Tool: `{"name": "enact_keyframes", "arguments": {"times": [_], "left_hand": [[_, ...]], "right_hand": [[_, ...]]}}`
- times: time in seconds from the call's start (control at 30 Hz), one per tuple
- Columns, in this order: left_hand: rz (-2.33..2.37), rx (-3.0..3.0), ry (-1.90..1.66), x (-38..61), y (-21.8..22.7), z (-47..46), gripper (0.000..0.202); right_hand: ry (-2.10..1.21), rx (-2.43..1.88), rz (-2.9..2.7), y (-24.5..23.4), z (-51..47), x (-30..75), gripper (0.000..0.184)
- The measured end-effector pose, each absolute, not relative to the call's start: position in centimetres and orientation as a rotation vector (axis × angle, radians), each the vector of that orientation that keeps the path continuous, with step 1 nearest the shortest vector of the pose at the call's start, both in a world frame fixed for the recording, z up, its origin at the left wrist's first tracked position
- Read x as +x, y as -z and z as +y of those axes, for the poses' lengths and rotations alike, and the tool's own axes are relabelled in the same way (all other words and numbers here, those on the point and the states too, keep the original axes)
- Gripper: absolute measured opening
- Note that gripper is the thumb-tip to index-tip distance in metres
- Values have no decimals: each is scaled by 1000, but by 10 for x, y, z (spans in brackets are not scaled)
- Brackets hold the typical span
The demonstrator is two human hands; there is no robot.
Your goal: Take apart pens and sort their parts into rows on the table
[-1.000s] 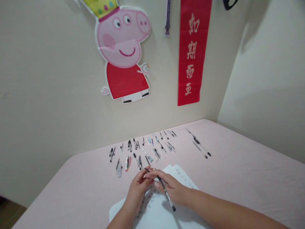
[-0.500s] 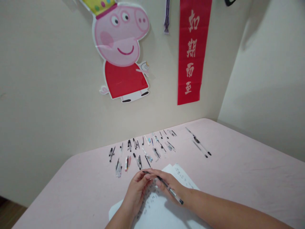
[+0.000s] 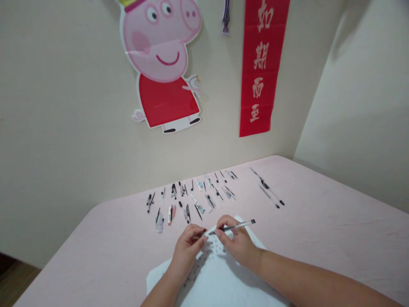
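Note:
My right hand (image 3: 235, 242) pinches a clear pen (image 3: 234, 226) with a black end, holding it nearly level, its tail pointing right. My left hand (image 3: 188, 249) is closed in a pinch on a small dark piece (image 3: 203, 233) just left of the pen's tip. Both hands hover over a white sheet of paper (image 3: 217, 281) with scribbled marks, lying on the pink table (image 3: 319, 230).
Several pen parts and caps (image 3: 191, 198) lie in rows on the table beyond my hands. Two whole pens (image 3: 268, 192) lie further right. A cartoon pig cutout (image 3: 162, 64) and a red banner (image 3: 260, 64) hang on the wall behind. The table's left edge drops to a wooden floor.
The pen has swung from pointing down-right to nearly level, its tail now raised to the right. My left hand has come off the pen holding a small dark piece. The view has tilted down slightly.

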State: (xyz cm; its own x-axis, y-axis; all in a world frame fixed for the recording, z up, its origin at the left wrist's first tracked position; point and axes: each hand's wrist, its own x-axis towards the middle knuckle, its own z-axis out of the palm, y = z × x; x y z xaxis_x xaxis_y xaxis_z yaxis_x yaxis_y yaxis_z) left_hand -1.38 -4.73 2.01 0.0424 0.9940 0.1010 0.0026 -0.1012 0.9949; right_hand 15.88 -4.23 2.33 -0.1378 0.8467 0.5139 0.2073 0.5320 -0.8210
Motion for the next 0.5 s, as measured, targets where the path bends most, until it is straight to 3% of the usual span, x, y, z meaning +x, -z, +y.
{"name": "enact_keyframes", "arguments": {"times": [0.17,0.5], "left_hand": [[1121,1353,-1250,-16,-19,-46,23],[1067,1488,-1198,-20,-13,-44,25]], "right_hand": [[-743,-913,-1694,-24,-42,158,14],[-941,-1010,-1705,-24,-39,153,3]]}}
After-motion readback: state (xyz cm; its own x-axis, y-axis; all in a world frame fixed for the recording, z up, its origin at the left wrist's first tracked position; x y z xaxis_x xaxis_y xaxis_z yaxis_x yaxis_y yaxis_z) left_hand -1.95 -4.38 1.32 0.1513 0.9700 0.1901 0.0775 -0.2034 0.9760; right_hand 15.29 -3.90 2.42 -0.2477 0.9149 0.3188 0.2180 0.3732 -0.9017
